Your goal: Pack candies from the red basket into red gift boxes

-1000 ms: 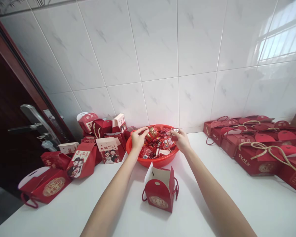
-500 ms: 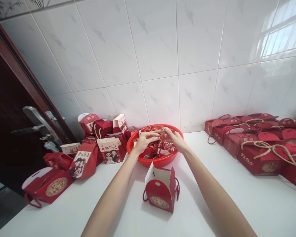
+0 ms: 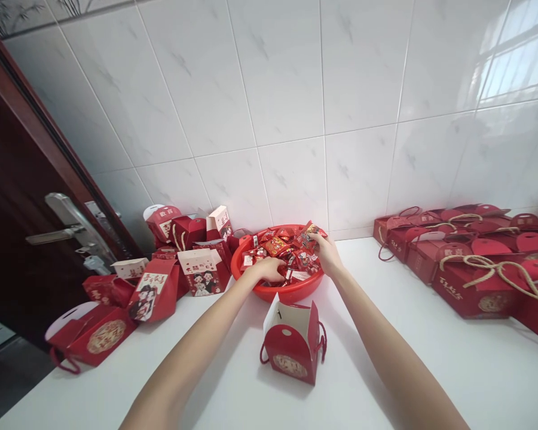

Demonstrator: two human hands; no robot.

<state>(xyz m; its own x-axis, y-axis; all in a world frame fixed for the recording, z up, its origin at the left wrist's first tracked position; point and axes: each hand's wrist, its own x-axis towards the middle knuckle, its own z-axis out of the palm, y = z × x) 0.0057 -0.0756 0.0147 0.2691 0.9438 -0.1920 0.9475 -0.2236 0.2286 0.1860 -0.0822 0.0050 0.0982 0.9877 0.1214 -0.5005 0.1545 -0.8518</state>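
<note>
A round red plastic basin [image 3: 291, 292] stands against the wall, filled with red wrapped candies [image 3: 277, 245]. My left hand [image 3: 269, 270] reaches into its near left part, fingers bent down among the wrappers; what they hold, if anything, is hidden. At the right rim, my right hand [image 3: 326, 251] pinches a red candy packet [image 3: 310, 232] with a patterned wrapper. Between my forearms sits an open red gift box [image 3: 291, 346], its top flaps up and dark red cord loops at its sides. Neither hand touches this box.
Several red gift boxes [image 3: 155, 289] in mixed shapes cluster on the left by a dark door [image 3: 27, 155] with a metal handle. Rows of closed red boxes [image 3: 470, 289], some with rope bows, fill the right. A tiled wall [image 3: 291, 107] bounds the white table [image 3: 233, 382].
Both hands were close together over the basin. My left hand has lowered into the candies, and my right hand has shifted to the right rim, where it grips a packet.
</note>
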